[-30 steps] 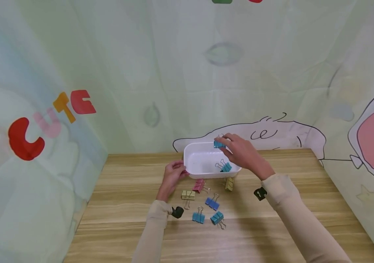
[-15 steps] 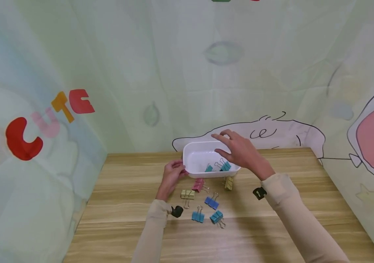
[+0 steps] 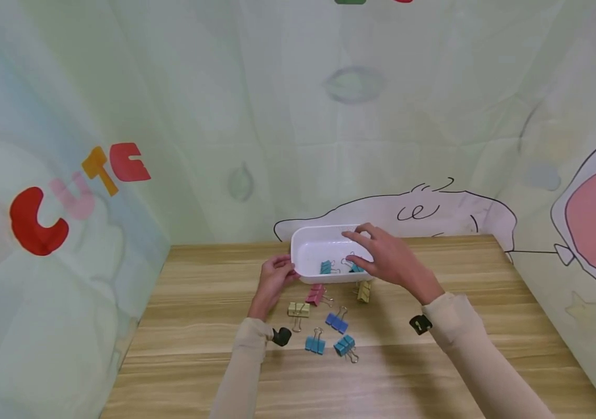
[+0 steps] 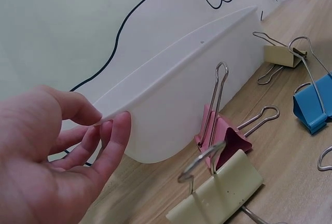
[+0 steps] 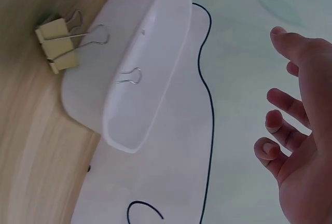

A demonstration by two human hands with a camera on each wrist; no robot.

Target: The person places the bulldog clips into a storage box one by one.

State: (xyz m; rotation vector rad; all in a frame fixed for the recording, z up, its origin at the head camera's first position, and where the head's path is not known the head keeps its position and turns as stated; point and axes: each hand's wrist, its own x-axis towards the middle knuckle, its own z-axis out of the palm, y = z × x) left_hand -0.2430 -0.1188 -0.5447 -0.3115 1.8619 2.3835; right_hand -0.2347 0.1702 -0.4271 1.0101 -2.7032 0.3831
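My left hand pinches the near left corner of a white plastic box, thumb and fingertips at its rim in the left wrist view. Two teal binder clips lie inside: one binder clip near the front wall, another to its right, partly covered by my fingers in the head view. Over the box's right end hovers my right hand, fingers spread and holding nothing. In the right wrist view, a wire handle shows above the box rim.
Before the box lie a pink clip, a yellow clip, a pale yellow clip, a dark blue clip and two lighter blue clips on the wooden table. A printed cloth hangs behind.
My right hand has let go of a teal binder clip, which now lies in the box, and has then moved slightly lower. The left hand stays at the box's corner.
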